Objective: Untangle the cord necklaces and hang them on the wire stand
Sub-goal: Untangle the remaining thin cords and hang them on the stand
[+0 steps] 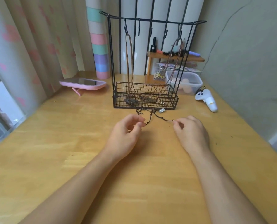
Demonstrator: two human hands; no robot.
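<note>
Our left hand [126, 130] pinches one end of the dark cord necklace [160, 118] between thumb and forefinger. Our right hand [189, 131] nips the other end, fingers curled narrow. The cord lies slack on the table [69, 159] between them, its knotted middle and silver charm [161, 110] at twelve o'clock from our hands, just before the wire stand [144, 103]. Two brown necklaces [127, 62] already hang from hooks at eleven and one o'clock, their pendants down in the basket. If we draw the ends apart, the tangle will likely cinch tighter. If we lift hastily, the charm could catch the basket mesh or foul the hanging cords.
</note>
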